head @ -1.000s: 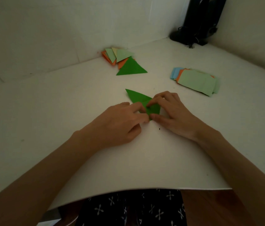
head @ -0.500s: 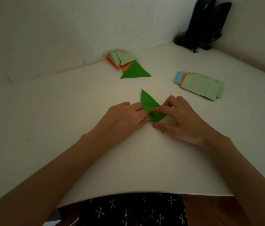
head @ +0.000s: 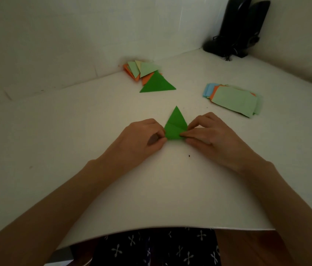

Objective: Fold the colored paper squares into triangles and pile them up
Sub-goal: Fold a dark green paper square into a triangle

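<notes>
I see the left hand (head: 143, 139), fingers curled, pinching the left corner of the folded green paper (head: 176, 124); the right hand (head: 207, 135) pinches its right corner. The paper lies on the white table (head: 74, 150), tip pointing away. Beyond: 1 green triangle (head: 159, 85) touching the triangle pile (head: 143, 70); the stack of squares (head: 233, 99) lies to the right.

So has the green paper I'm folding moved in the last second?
Yes. The green paper has turned clockwise: against the dark speck, its far tip swung rightward.
</notes>
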`<control>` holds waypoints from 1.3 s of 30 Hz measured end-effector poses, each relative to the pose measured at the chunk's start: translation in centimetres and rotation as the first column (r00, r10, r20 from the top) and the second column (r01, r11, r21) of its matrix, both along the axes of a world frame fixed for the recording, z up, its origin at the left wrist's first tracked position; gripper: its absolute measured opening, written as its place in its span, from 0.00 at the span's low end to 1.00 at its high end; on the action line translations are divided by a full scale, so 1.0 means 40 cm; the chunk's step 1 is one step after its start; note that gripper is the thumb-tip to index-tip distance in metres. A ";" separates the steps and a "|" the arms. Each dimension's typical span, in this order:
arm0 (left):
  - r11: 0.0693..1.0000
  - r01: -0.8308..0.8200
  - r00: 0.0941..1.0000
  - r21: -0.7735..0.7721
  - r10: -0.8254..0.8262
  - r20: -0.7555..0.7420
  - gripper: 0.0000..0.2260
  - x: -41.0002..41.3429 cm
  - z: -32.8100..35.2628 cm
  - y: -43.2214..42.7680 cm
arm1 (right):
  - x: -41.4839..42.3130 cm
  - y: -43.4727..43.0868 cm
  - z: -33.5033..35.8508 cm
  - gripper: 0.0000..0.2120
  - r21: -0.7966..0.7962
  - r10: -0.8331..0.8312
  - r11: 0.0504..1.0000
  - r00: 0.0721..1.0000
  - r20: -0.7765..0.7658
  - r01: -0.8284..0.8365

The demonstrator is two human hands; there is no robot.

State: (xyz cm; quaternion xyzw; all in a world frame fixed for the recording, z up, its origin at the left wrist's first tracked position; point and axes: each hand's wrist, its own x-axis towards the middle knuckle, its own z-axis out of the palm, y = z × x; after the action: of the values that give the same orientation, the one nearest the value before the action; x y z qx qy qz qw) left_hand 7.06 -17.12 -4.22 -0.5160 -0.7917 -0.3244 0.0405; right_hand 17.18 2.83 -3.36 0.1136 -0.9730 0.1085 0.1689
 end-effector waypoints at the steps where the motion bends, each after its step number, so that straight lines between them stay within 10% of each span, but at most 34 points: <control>1: 1.000 -0.008 1.000 0.003 0.008 0.020 0.14 0.000 0.001 0.000 | 0.000 0.004 0.003 0.17 -0.046 -0.002 0.999 1.000 0.014 0.003; 14: 0.979 -0.203 0.973 -0.010 0.203 0.107 0.08 0.010 -0.005 0.006 | -0.039 -0.017 0.007 0.09 -0.376 -0.294 0.848 0.921 0.255 0.374; 21: 0.951 -0.300 0.944 -0.071 0.306 0.119 0.08 0.012 -0.008 0.019 | -0.058 -0.042 -0.014 0.12 -0.215 -0.413 0.874 0.899 0.142 0.436; 33: 0.972 -0.230 0.971 -0.041 0.232 0.050 0.09 0.023 0.004 0.010 | -0.023 -0.017 0.011 0.03 -0.374 -0.254 0.855 0.919 0.303 0.360; 39: 0.985 -0.169 0.985 0.028 0.169 -0.022 0.07 0.018 0.008 0.000 | -0.001 0.005 0.026 0.16 -0.481 -0.052 0.857 0.960 0.276 0.185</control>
State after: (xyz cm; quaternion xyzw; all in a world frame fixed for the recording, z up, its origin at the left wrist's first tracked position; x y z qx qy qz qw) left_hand 7.78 -17.13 -3.89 -0.4503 -0.8278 -0.3240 0.0841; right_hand 17.14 3.03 -2.32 -0.0098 -0.9298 0.3605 0.0733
